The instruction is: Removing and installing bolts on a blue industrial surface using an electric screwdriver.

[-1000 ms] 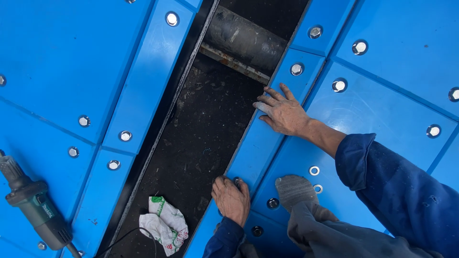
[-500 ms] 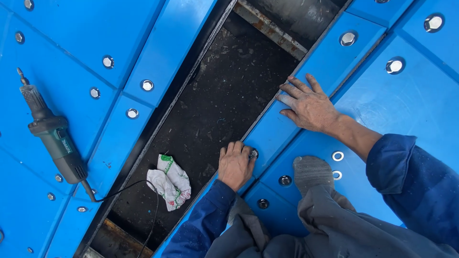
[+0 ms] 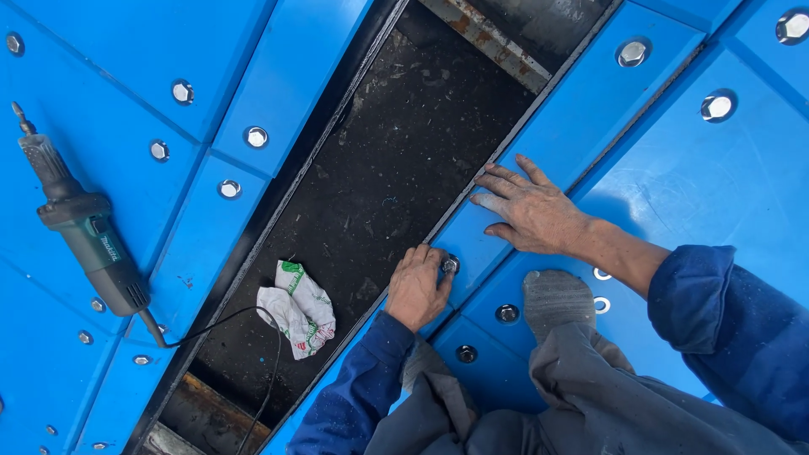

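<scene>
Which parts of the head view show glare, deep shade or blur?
Head view: daylight glares off the blue panel right of the right hand; the dark channel sits in shade; the left hand and green power tool look sharp, no evident blur.

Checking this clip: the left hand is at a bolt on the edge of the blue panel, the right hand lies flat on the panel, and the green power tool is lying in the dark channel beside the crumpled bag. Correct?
Not quite. The head view shows the green power tool lying on the blue panel on the far side of the dark channel, not in it. Only the crumpled bag lies in the channel. The rest holds: left hand at the bolt, right hand flat on the panel.
</scene>
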